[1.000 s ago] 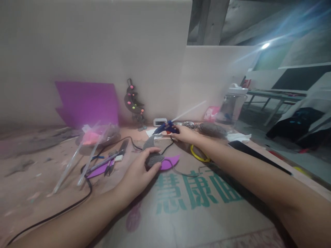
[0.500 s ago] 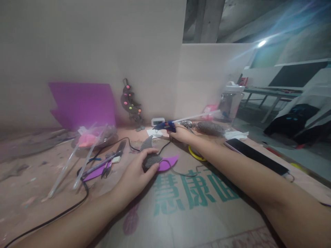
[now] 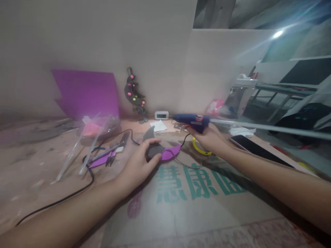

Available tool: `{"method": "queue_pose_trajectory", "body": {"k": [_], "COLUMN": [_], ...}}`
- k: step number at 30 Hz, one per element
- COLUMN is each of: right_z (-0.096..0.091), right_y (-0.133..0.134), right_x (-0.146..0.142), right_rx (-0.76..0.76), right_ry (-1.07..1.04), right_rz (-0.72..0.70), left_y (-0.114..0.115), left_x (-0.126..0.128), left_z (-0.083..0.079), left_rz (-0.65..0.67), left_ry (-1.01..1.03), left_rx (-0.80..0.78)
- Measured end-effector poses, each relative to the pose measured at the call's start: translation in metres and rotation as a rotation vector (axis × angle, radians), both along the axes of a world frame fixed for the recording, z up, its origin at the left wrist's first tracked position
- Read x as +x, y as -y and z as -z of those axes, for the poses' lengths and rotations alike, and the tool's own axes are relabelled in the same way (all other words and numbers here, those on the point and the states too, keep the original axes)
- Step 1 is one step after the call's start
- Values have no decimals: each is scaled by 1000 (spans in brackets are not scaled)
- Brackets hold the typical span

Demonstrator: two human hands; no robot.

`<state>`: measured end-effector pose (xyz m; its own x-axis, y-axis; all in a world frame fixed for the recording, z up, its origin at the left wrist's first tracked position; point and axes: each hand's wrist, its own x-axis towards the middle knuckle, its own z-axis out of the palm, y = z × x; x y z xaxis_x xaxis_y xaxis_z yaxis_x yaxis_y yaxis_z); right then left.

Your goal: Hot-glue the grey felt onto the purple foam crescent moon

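My right hand (image 3: 207,137) is wrapped round the handle of a blue hot glue gun (image 3: 192,119), raised above the table with its nozzle pointing left. A long clear glue stick (image 3: 248,126) sticks out of its back end. My left hand (image 3: 143,156) is closed on a dark grey crescent-shaped piece (image 3: 154,150), whose pointed tip rises beyond the fingers. Under that piece lies a purple leaf-shaped cutout (image 3: 171,153) with a thin grey cord (image 3: 181,162) trailing over it to the right.
Behind stand a small white digital clock (image 3: 161,115) and a dark crescent ornament with coloured balls (image 3: 133,93). Left are a plastic bowl (image 3: 113,128), clear glue sticks (image 3: 67,160) and pens (image 3: 103,156). Right lie a yellow ring (image 3: 198,148), a phone (image 3: 258,150) and a bottle (image 3: 239,98).
My right hand has lifted the glue gun and brought it nearer and to the right. My left hand keeps its hold on the grey piece. The view has shifted slightly.
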<state>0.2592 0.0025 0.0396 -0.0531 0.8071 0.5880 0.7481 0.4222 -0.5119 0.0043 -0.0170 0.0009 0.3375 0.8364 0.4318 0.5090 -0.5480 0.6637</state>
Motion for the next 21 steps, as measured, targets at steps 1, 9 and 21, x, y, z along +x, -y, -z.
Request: {"method": "queue_pose_trajectory", "body": {"k": [1,9,21], "right_z": [4,28,29], "right_y": [12,51,56], "right_x": [4,4,-5], "right_rx": [5,-128,-225], "right_ry": [-36,76,-82], "right_rz": [0,61,-235], "left_y": [0,-1,0], "left_x": [0,-2,-2], "left_z": [0,2,0], "left_rz": [-2,18,24], "left_ry": [-4,-43,-27], "left_rx": [9,42,76]}}
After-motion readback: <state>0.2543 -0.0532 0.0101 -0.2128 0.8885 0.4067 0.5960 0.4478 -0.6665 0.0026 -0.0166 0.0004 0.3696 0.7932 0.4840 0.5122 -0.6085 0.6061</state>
